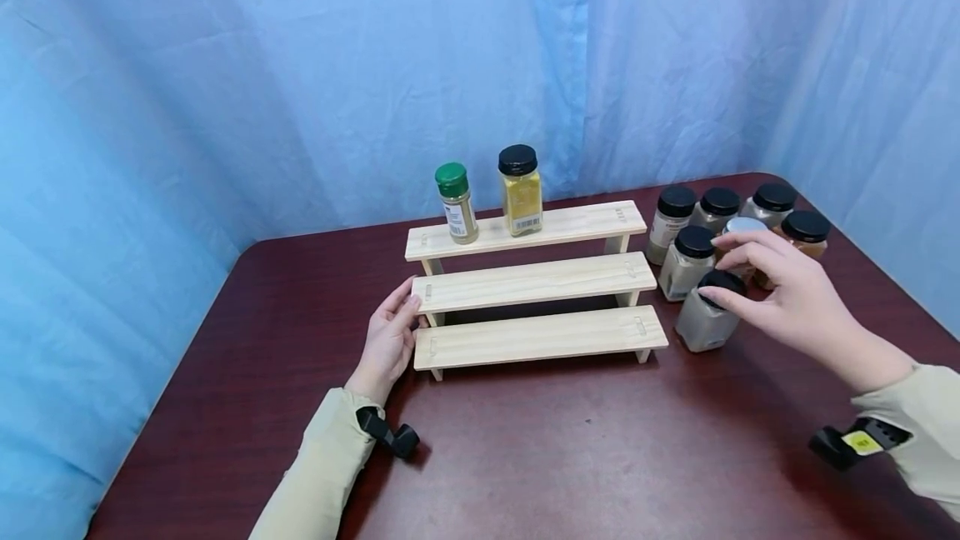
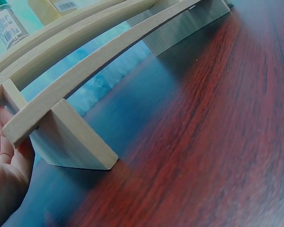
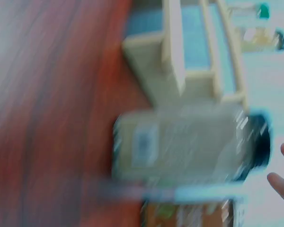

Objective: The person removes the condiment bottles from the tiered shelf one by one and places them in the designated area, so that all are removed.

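Observation:
A three-tier wooden rack [image 1: 536,282] stands on the dark red table. My left hand [image 1: 386,340] grips its left end, the thumb at the edge of the middle shelf; part of the fingers is hidden behind the wood. On the top shelf are a green-capped spice bottle [image 1: 461,219] and a black-lidded jar of yellow spice [image 1: 522,200]. To the right, my right hand [image 1: 798,290] hovers with thumb and fingers spread about the black lid of a square jar of greyish spice [image 1: 703,325]. In the blurred right wrist view, the fingertips [image 3: 280,183] appear apart from that lid.
Beside the rack's right end, several more jars cluster closely: a grey one [image 1: 684,273], a labelled one [image 1: 664,232], a white-lidded one [image 1: 745,227] and a brown one [image 1: 808,232]. Blue curtains [image 1: 375,82] hang behind and along both sides of the table [image 1: 562,457].

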`<state>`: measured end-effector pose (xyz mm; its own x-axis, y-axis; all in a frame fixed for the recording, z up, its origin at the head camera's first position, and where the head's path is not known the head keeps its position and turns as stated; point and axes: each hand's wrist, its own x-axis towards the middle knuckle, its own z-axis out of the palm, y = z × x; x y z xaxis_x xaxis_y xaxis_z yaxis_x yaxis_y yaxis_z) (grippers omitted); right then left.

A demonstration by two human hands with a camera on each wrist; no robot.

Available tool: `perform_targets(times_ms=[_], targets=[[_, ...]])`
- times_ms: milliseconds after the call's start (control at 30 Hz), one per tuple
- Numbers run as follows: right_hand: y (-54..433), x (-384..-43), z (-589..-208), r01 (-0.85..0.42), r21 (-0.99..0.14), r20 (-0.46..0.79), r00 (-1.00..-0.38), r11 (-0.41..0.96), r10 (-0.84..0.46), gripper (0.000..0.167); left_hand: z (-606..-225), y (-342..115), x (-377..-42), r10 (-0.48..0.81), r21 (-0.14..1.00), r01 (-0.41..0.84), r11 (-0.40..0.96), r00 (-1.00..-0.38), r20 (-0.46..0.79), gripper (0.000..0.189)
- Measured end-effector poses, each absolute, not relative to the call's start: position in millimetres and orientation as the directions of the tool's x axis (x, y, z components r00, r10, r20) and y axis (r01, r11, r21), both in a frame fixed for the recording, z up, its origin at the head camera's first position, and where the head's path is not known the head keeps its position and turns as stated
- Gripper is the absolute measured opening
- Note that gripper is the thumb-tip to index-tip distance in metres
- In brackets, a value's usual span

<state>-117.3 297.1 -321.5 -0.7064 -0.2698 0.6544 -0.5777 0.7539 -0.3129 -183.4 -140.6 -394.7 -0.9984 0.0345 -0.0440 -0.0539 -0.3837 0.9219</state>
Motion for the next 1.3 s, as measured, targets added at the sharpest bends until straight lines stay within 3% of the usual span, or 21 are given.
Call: perform_targets(times_ms=[167, 400, 500, 667, 933, 1300], targets=[[269, -119, -311, -0.643, -0.366, 0.717, -0.656, 0.673, -0.236, 0.042, -396, -142, -184, 0.042, 0.923, -0.044, -0.383, -0.999, -0.030, 0.051], [230, -130, -303, -0.662, -0.562, 0.708, -0.695, 0.496, -0.125, 0.069, -397, -142, -183, 0.047, 0.919, -0.037, -0.394, -0.999, -0.020, 0.053], [217, -138, -303, -0.662, -0.611, 0.703, -0.706, 0.435, -0.088, 0.073, -397, -142, -183, 0.046, 0.918, -0.037, -0.394, -0.999, -0.021, 0.052], [199, -151, -306, -0.570, -0.737, 0.605, -0.796, 0.363, -0.022, 0.071, -396, -141, -183, 0.043, 0.922, -0.038, -0.386, -0.999, -0.023, 0.051], [179, -172, -308, -0.443, -0.826, 0.463, -0.886, 0.347, -0.027, 0.076, -396, -142, -184, 0.035, 0.924, -0.036, -0.381, -0.999, -0.024, 0.051], [151, -203, -304, -0.398, -0.795, 0.399, -0.912, 0.458, -0.099, 0.089, -397, -141, -183, 0.034, 0.920, -0.033, -0.391, -0.999, -0.021, 0.051]])
